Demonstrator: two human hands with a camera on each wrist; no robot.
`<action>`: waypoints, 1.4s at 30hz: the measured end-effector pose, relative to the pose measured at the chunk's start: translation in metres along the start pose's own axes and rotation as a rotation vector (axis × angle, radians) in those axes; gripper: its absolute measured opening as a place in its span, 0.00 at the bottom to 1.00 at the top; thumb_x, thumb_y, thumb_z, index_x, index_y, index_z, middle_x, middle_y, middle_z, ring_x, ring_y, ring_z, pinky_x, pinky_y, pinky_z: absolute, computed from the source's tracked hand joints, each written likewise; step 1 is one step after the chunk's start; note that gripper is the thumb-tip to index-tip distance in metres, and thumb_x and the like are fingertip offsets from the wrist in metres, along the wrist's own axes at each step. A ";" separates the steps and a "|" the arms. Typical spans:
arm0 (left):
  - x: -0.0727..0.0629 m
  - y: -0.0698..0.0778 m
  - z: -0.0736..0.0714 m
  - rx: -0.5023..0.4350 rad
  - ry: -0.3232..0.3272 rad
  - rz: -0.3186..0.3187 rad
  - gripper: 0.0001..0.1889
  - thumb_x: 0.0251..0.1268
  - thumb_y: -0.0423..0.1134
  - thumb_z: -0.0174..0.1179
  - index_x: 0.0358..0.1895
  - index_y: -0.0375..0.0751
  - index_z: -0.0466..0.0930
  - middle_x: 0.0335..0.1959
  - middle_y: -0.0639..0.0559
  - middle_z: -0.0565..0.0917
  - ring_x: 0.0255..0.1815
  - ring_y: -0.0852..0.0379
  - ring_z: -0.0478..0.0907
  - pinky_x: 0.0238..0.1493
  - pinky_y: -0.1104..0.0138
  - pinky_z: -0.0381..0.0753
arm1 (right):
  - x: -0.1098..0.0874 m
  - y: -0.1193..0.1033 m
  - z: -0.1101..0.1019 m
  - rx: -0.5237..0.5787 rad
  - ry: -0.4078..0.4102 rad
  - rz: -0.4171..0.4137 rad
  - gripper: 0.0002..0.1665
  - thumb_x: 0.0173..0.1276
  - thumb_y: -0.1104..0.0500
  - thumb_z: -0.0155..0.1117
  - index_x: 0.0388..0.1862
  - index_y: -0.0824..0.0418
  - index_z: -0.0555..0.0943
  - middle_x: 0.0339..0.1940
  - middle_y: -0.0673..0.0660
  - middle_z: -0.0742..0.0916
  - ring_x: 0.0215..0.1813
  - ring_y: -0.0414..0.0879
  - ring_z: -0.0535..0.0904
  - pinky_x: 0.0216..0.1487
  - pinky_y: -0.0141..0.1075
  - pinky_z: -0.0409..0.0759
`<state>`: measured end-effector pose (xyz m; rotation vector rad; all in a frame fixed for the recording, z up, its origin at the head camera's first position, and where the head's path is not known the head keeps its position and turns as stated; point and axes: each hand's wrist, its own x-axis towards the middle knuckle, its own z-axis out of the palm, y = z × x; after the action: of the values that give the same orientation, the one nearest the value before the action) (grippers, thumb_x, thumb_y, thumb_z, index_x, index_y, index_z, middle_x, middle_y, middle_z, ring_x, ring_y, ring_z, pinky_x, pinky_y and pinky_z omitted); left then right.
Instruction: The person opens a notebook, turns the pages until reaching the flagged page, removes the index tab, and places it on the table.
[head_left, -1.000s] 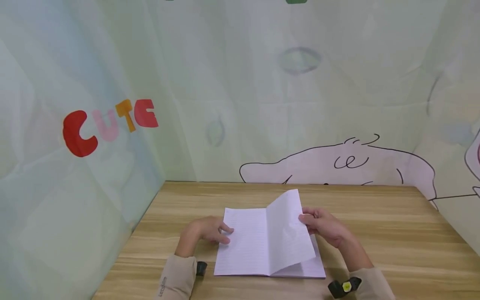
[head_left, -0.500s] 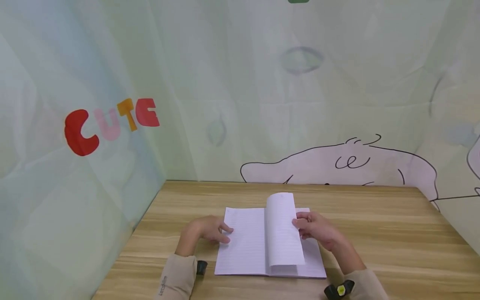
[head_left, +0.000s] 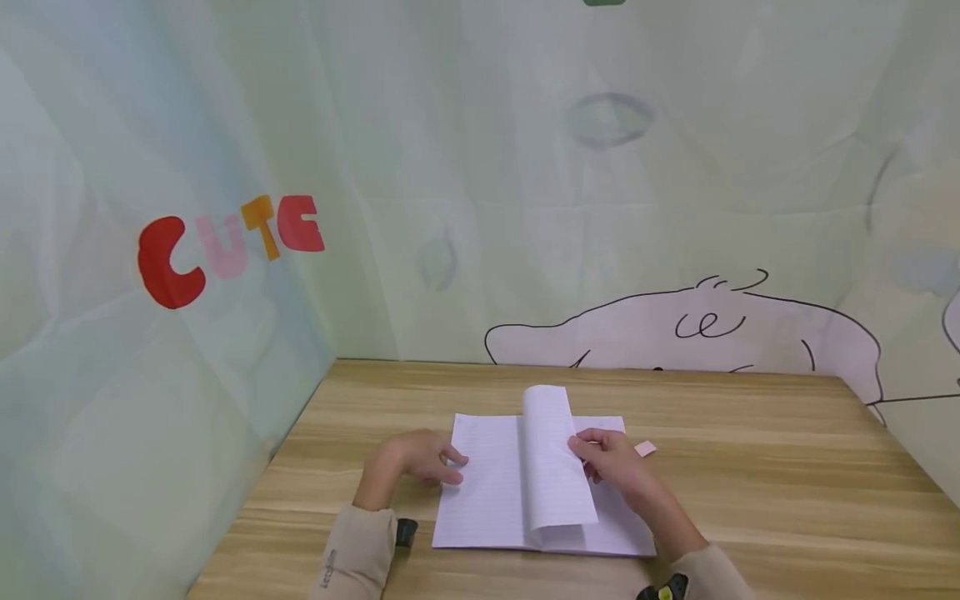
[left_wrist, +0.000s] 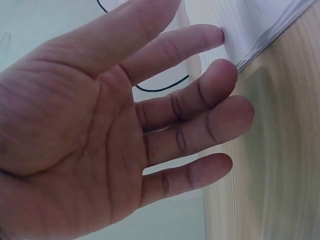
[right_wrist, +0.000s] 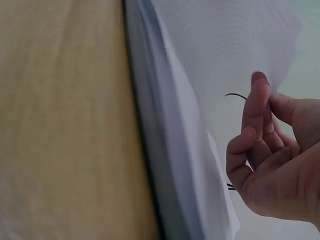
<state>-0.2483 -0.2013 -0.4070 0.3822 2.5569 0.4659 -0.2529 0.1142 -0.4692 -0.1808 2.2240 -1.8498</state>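
An open notebook (head_left: 483,500) with lined white pages lies on the wooden table. One raised page (head_left: 553,475) bends over to the left, near the middle fold. My right hand (head_left: 622,469) pinches that page's right edge between thumb and fingers; the right wrist view shows the same pinch by the right hand (right_wrist: 277,150). At the notebook's left edge, my left hand (head_left: 418,457) rests with thumb and forefinger at the margin. In the left wrist view the left hand (left_wrist: 120,125) has its fingers loosely extended, with nothing in the palm.
A small pink block (head_left: 645,448) lies just beyond the right hand. The wooden table (head_left: 795,492) extends to both sides of the notebook. A printed fabric wall (head_left: 465,183) stands along the table's back and left.
My right hand has moved left, carrying the page from the right side toward the fold. The pink block has come into sight behind that hand. My left hand stays at the margin.
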 end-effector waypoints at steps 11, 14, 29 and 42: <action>0.002 0.001 -0.001 -0.005 -0.011 0.086 0.17 0.66 0.45 0.65 0.57 0.48 0.85 0.25 0.53 0.77 0.25 0.60 0.71 0.33 0.66 0.69 | -0.003 0.002 0.020 -0.029 0.079 -0.011 0.13 0.74 0.59 0.61 0.39 0.70 0.82 0.18 0.50 0.77 0.20 0.41 0.70 0.22 0.31 0.66; 0.004 0.001 -0.001 -0.014 -0.015 0.116 0.17 0.67 0.45 0.65 0.57 0.49 0.85 0.29 0.54 0.79 0.27 0.60 0.74 0.34 0.65 0.72 | -0.003 0.005 0.021 -0.018 0.036 -0.022 0.14 0.74 0.59 0.61 0.43 0.72 0.81 0.19 0.50 0.78 0.19 0.41 0.72 0.22 0.30 0.68; 0.012 0.018 0.000 -0.040 0.179 0.347 0.20 0.71 0.42 0.62 0.62 0.42 0.75 0.29 0.58 0.76 0.30 0.62 0.72 0.34 0.67 0.74 | -0.006 0.005 0.032 0.024 -0.133 -0.055 0.22 0.72 0.59 0.62 0.55 0.77 0.76 0.25 0.52 0.84 0.20 0.40 0.76 0.24 0.31 0.70; 0.024 0.054 0.018 0.104 0.219 0.533 0.27 0.72 0.50 0.59 0.72 0.53 0.71 0.40 0.55 0.76 0.39 0.60 0.74 0.40 0.67 0.72 | -0.006 0.004 0.034 0.034 -0.224 -0.079 0.22 0.74 0.58 0.61 0.56 0.75 0.74 0.28 0.57 0.86 0.21 0.41 0.76 0.25 0.31 0.72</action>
<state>-0.2491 -0.1398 -0.4107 1.1190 2.6781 0.5893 -0.2376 0.0839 -0.4778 -0.4526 2.0592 -1.8065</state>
